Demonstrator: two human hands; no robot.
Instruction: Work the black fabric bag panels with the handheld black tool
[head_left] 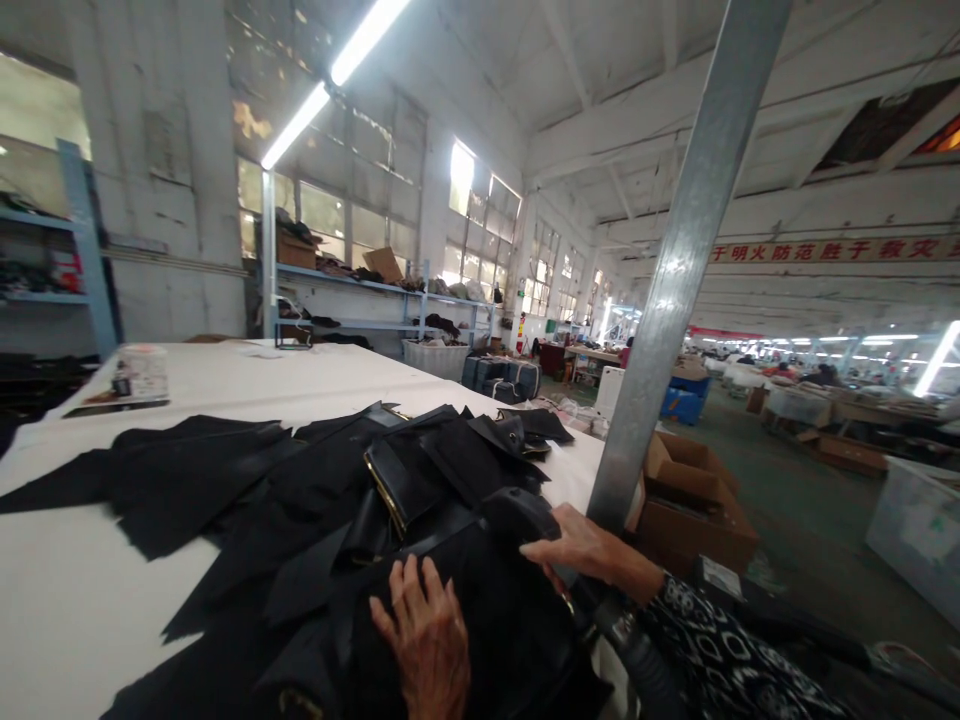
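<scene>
My left hand (427,635) lies flat with fingers spread on a large piece of black fabric (495,610). My right hand (589,545) is closed, its fingers curled around something dark. A rounded black nozzle-like piece (519,512) juts out ahead of that hand, and a dark ribbed hose (641,655) runs below the wrist; their link is hidden. Just beyond the left hand, a black pouch-like piece (409,485) with a gold zipper edge rests on the heap. More black cut fabric (202,480) spreads leftward across the white table (300,370).
A slanting metal post (675,270) rises by the table's right edge, close to my right hand. Behind it stand open cardboard boxes (694,540). A printed container (141,373) stands at the table's far left. Blue shelves (352,275) line the wall.
</scene>
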